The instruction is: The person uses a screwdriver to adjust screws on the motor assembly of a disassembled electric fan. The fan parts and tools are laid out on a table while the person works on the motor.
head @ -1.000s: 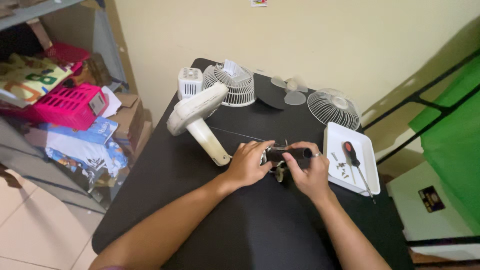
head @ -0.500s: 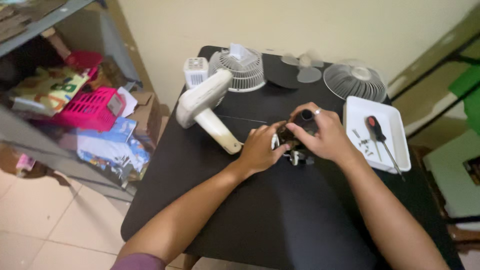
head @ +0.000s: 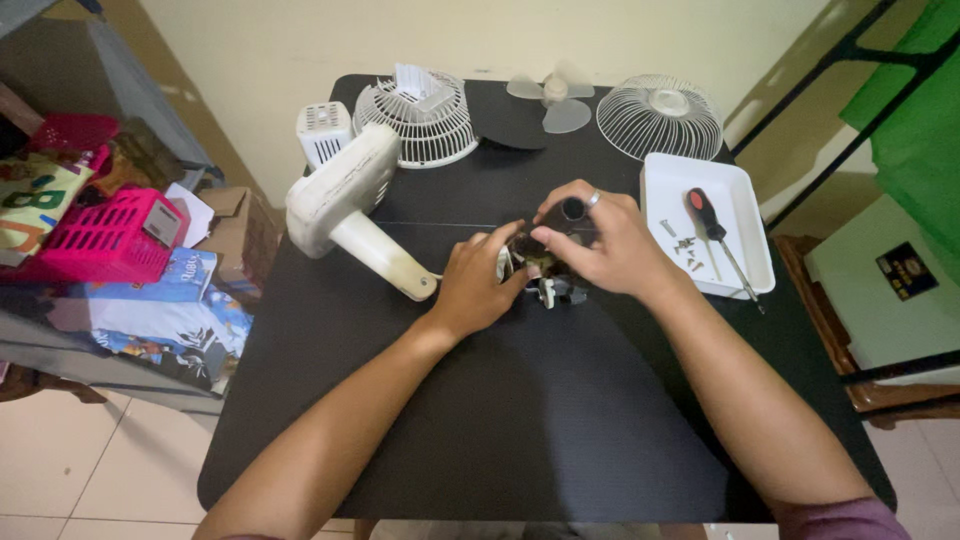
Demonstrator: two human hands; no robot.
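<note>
On the black table (head: 520,420), my left hand (head: 478,285) grips the left side of a small fan motor (head: 535,268), a dark part with metal and white bits. My right hand (head: 600,240), a ring on one finger, closes over the motor's top and holds a black-handled tool (head: 573,209) upright against it. Most of the motor is hidden by my fingers. The white fan body with its stand (head: 350,205) lies just left of my left hand.
A white tray (head: 745,215) at the right holds a red-and-black screwdriver (head: 712,225) and several screws. Two wire fan grilles (head: 420,115) (head: 660,115), a clear fan blade (head: 555,98) and a white housing (head: 323,130) sit at the back. A cluttered shelf with a pink basket (head: 110,235) stands left.
The view has shifted, so the table sits more centred. My right hand has moved onto the motor's top with the black-handled tool; my left hand still holds the motor's left side.
</note>
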